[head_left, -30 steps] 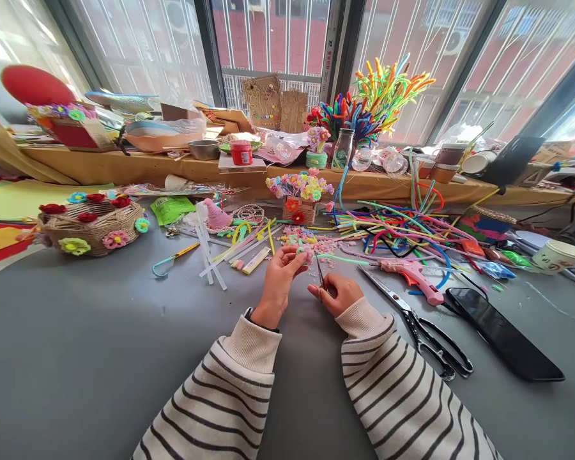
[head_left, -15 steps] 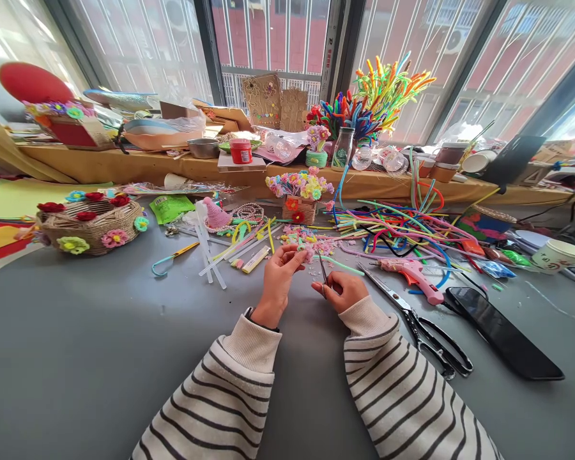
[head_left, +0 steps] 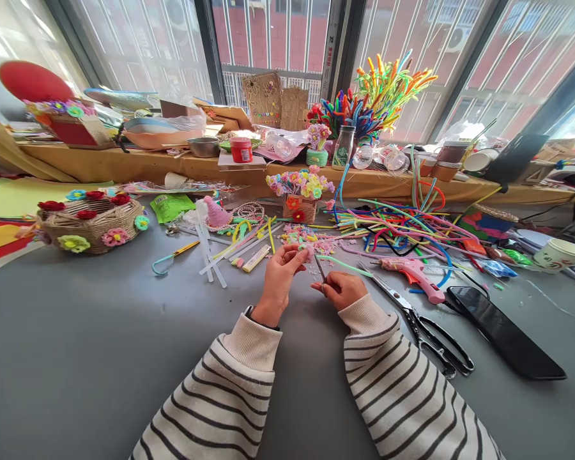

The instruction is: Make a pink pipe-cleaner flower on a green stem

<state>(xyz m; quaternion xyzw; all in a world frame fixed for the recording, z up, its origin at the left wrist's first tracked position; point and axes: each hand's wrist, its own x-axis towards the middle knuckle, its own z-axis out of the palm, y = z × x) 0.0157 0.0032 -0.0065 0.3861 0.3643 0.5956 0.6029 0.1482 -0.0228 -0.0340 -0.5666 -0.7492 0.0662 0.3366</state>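
My left hand (head_left: pixel 280 281) is closed in a pinch on a small fluffy pink piece (head_left: pixel 309 253), partly hidden by the fingertips. Just to its right, my right hand (head_left: pixel 344 289) is closed around small dark scissors (head_left: pixel 320 267), with their slim blades pointing up toward the pink piece. Most of the scissors' handles are covered by my fingers. Behind both hands lies a heap of little pastel cut bits (head_left: pixel 316 239). A pale green pipe cleaner (head_left: pixel 345 264) stretches beyond the right hand.
Large black-handled scissors (head_left: pixel 424 329), a pink glue gun (head_left: pixel 414 275) and a black phone (head_left: pixel 503 332) lie at right. A pile of pipe cleaners (head_left: pixel 388 227) sits behind them. Leftward are clear glue sticks (head_left: pixel 206 246), a crochet hook (head_left: pixel 172 257) and a flowered twine basket (head_left: pixel 91 230).
The small scissors' tips have shifted slightly left, closer to the pink piece. Both hands stay in nearly the same place.
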